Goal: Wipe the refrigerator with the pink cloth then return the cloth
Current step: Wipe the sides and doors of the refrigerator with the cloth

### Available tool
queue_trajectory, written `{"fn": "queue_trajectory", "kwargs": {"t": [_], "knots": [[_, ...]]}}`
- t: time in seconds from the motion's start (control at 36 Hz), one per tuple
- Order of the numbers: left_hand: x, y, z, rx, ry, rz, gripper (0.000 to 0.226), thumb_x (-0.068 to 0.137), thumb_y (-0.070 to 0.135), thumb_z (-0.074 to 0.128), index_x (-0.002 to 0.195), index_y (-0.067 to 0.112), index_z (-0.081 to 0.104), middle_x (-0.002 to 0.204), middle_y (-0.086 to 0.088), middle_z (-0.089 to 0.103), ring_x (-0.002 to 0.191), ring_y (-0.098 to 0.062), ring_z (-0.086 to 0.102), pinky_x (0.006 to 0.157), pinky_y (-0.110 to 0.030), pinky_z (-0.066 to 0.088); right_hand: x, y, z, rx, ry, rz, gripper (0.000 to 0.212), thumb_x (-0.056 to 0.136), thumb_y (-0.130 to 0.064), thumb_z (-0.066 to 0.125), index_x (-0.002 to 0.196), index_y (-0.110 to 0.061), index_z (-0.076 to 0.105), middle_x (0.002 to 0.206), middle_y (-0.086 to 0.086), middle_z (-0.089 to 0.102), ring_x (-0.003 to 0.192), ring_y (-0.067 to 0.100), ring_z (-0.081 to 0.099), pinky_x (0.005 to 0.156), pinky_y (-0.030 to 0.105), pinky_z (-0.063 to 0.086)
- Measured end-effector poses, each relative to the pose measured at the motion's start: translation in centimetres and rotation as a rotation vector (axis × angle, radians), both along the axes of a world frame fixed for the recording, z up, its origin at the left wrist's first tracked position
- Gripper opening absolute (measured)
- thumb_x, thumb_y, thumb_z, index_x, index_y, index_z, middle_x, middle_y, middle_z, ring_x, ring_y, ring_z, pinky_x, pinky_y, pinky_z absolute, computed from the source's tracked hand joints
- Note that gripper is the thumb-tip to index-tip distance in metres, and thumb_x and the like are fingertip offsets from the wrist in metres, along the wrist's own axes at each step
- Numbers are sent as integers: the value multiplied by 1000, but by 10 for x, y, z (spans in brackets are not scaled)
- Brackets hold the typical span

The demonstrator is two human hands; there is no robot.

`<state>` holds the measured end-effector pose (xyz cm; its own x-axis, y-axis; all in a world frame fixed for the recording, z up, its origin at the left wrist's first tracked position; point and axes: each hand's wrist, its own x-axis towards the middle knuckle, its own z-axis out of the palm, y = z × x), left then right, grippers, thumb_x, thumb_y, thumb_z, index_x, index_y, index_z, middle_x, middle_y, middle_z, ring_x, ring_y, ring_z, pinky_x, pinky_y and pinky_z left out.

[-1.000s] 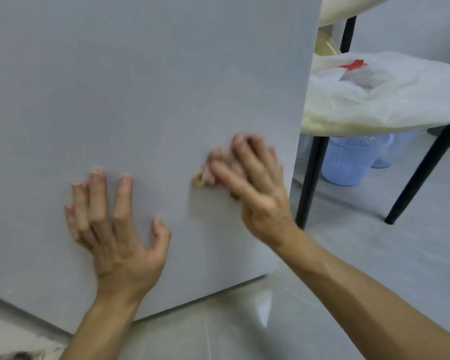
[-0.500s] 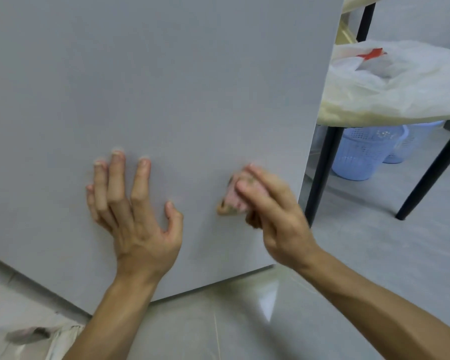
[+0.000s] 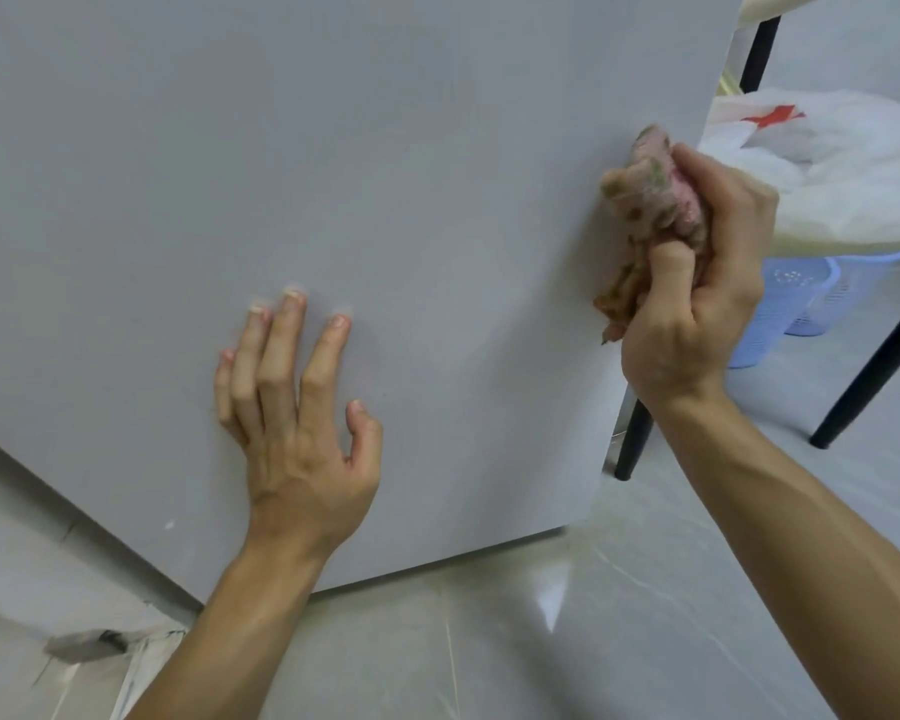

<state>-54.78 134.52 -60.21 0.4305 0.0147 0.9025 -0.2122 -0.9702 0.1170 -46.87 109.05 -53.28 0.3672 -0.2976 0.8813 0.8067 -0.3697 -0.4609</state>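
Note:
The grey refrigerator (image 3: 333, 174) fills most of the view, its flat door face turned toward me and its lower edge just above the floor. My left hand (image 3: 297, 423) lies flat on the lower middle of the door with fingers spread. My right hand (image 3: 697, 298) grips the bunched, stained pink cloth (image 3: 650, 200) near the door's right edge. The cloth sticks out above and to the left of my fist, and I cannot tell if it touches the door.
A table with black legs (image 3: 868, 361) stands right of the refrigerator, holding a white plastic bag (image 3: 827, 163) with a red mark. Blue plastic baskets (image 3: 796, 304) sit on the floor beneath it. Glossy pale floor tiles (image 3: 541, 641) stretch below.
My right hand has gone from pressing the cloth with flat fingers to clenching it in a fist, and moved right and up toward the door's edge. My left hand stays on the door.

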Motion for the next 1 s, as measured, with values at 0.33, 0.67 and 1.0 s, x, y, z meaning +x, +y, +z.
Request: {"fn": "queue_trajectory", "kwargs": {"t": [0.33,0.67,1.0], "knots": [[-3,3,1,16,9,20,69,82,5,65,150,7,53,165,-16,34,158,-34,21,129,-52,11,-1,6,-6,-57,12,-213,15,101,-6,65,116,-2,68,118,6,46,108,29,56,88,44,54],[-4,2,0,10,11,9,71,83,5,64,152,8,49,167,-14,31,159,-33,19,130,-53,10,-6,25,-44,-379,51,-378,61,104,-23,64,152,8,44,145,13,36,132,33,39,119,40,33],[-6,15,-1,46,19,-32,71,84,5,62,153,8,46,167,-12,32,162,-16,11,130,-49,11,12,22,13,-144,-179,-308,24,90,8,63,111,3,70,97,10,67,96,31,54,88,33,45]]}}
